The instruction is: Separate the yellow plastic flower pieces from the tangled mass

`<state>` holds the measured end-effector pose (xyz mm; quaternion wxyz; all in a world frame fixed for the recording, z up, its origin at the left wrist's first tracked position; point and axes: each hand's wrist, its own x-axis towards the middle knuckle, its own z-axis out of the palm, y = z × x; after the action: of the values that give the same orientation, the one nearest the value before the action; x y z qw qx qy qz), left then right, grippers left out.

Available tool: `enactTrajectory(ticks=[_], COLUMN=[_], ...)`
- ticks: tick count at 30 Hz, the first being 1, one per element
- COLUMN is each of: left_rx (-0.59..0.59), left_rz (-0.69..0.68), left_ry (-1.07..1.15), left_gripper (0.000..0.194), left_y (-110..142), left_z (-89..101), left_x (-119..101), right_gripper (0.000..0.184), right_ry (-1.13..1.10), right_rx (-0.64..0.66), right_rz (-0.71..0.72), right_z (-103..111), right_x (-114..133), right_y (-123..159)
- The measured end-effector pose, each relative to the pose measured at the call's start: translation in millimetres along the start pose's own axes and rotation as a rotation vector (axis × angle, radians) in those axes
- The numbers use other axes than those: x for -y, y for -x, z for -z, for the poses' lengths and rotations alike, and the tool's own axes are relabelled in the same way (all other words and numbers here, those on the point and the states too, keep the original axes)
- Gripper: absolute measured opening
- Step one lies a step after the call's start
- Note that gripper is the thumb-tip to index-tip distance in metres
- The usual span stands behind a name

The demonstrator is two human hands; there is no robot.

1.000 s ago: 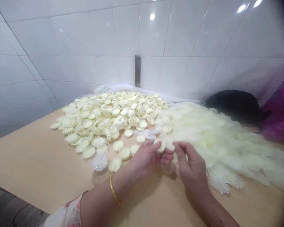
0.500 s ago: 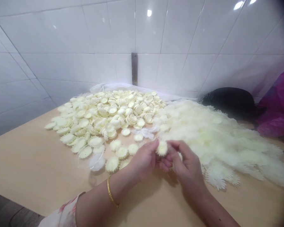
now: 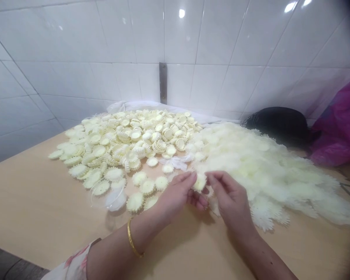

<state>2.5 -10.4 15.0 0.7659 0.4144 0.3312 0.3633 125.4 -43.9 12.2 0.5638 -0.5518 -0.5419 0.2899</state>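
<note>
My left hand (image 3: 182,192) is closed in a pinch on a small pale yellow artificial flower piece (image 3: 200,182) with a notched rim. Its other fingers curl underneath. Close to the right edge of that flower, my right hand (image 3: 231,196) has thumb and forefinger pressed together. Whatever lies between those fingertips is too small to make out. Partly hidden below the right hand is a thin whitish petal layer (image 3: 214,204); I cannot tell whether it is held. Several loose flower pieces (image 3: 147,187) rest on the table left of my hands.
A large heap of cupped, notched flower pieces (image 3: 128,136) covers the back left of the wooden table (image 3: 26,190). Sheer petal layers (image 3: 265,171) are piled at right. A clear, round-edged item (image 3: 116,199) sits at left. Behind are a black object (image 3: 277,122) and a magenta bag (image 3: 336,124).
My right fingertips have moved slightly away from the flower's right edge. The flower has tilted a little in my left hand. The whole view has shifted slightly.
</note>
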Motion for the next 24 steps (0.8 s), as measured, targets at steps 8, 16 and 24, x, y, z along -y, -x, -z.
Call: enactTrajectory(ticks=[8, 16, 24], left_rx=[0.075, 0.036, -0.024], left_rz=[-0.060, -0.108, -0.107], left_ry=[-0.030, -0.132, -0.157], left_gripper=[0.021, 0.024, 0.028], left_y=[1.4, 1.3, 2.1], left_z=[4.4, 5.8, 4.9], left_x=[1.3, 1.9, 1.4], right_gripper=[0.015, 0.017, 0.018], right_ry=[0.132, 0.122, 0.143], right_rx=[-0.013, -0.048, -0.052], right_rz=[0.066, 0.058, 0.070], right_z=[-0.7, -0.3, -0.8], right_x=[-1.3, -1.8, 2.0], right_y=[0.5, 0.2, 1.6])
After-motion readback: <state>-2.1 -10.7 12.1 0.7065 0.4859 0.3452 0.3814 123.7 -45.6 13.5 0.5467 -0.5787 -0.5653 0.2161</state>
